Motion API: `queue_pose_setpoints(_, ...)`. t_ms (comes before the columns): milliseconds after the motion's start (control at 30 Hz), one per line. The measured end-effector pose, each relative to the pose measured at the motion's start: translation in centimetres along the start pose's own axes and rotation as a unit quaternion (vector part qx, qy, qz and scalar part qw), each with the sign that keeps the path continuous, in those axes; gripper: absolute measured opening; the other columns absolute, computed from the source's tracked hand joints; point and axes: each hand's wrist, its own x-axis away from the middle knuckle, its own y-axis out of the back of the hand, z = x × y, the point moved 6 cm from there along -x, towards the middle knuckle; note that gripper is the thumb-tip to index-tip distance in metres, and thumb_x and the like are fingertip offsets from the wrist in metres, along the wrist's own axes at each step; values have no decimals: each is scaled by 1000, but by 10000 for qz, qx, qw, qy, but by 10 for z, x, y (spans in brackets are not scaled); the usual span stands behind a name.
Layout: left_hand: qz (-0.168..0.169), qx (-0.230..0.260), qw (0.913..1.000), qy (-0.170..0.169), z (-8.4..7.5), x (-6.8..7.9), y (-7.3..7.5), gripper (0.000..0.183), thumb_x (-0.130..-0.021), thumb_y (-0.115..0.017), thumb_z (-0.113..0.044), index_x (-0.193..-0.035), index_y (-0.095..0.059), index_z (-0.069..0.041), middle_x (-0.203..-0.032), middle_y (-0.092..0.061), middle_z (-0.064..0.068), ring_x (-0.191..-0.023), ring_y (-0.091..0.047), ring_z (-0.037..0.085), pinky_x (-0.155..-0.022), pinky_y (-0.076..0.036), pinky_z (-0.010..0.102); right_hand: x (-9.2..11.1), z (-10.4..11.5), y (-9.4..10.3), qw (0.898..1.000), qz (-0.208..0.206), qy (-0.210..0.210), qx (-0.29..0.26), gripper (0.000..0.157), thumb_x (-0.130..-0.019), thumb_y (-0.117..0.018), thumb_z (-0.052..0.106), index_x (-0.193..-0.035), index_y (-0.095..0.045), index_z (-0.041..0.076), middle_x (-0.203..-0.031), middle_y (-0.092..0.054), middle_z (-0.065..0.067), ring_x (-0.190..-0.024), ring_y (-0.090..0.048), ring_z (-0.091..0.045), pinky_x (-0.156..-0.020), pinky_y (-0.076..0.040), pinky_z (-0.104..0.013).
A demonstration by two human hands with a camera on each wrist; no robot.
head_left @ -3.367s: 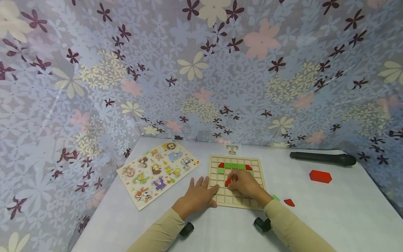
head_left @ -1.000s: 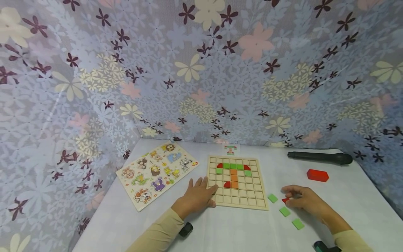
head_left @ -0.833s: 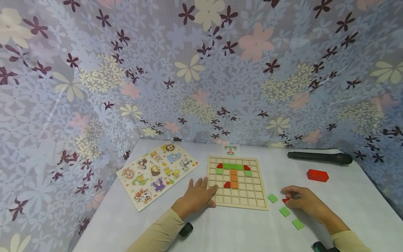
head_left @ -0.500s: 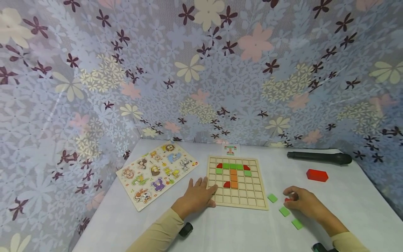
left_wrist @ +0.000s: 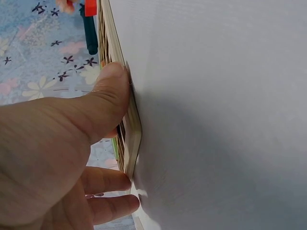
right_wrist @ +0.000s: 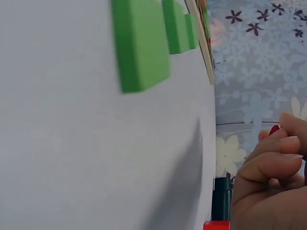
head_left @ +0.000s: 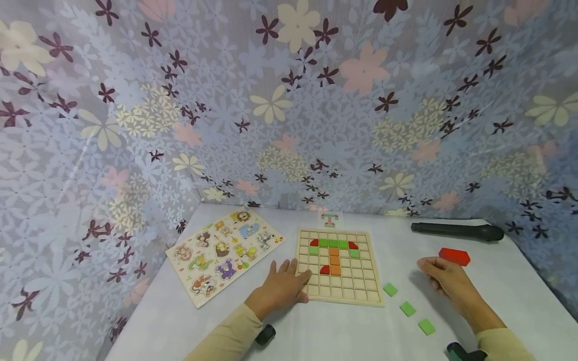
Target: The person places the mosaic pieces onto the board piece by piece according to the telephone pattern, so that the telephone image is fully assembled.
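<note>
A wooden grid board [head_left: 347,288] lies flat at the centre, with red, green and orange pieces set into its cells. My left hand [head_left: 281,290] rests at its lower left corner, fingers spread out; in the left wrist view the thumb [left_wrist: 112,88] lies along the board's edge. Right of the board, my right hand [head_left: 449,281] is raised over the table with curled fingers. Between its thumb and fingertips it pinches a small red piece [right_wrist: 274,130], mostly covered by the fingers. Several green square tiles [head_left: 407,308] lie between that hand and the board.
An animal puzzle board [head_left: 226,255] sits at the left. Behind the grid board is a small pattern card [head_left: 330,218]. A black microphone [head_left: 458,231] and a red block [head_left: 454,256] lie at the right. A floral cloth [head_left: 289,125] hangs behind the table.
My right hand set a red piece in the grid board, then went right to the loose pieces. It has since lifted another red piece off the table. My left hand has stayed put.
</note>
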Motion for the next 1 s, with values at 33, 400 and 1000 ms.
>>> queue_pose_setpoints(33, 1, -14, 10000, -9, 0, 0, -1, 70, -91, -63, -56, -154, -46, -30, -162, -36, 19, -149, -34, 39, -118, -25, 64, 0, 1, 0, 9998, -12, 34, -180, 34, -100, -67, 37, -118, -67, 9, -79, -56, 4, -66, -51, -11, -55, -44, -24)
queue_pose_setpoints(400, -47, -28, 10000, 7, 3, -3, -5, 71, -91, -62, -57, -155, -45, -31, -162, -35, 18, -150, -33, 39, -119, -24, 64, -5, 28, -11, 9948, 266, 315, -930, 25, -100, -68, 28, -124, -68, 23, -98, -71, 9, -72, -57, -13, -61, -49, -24)
queue_pose_setpoints(1000, -95, 0, 9999, -45, 2, -2, -4, 71, -91, -64, -56, -154, -46, -29, -161, -37, 20, -148, -36, 40, -118, -26, 64, -20, 46, -82, 9660, 858, 603, -2364, 27, -98, -68, 8, -124, -65, 11, -103, -78, 0, -93, -76, -11, -73, -59, -19)
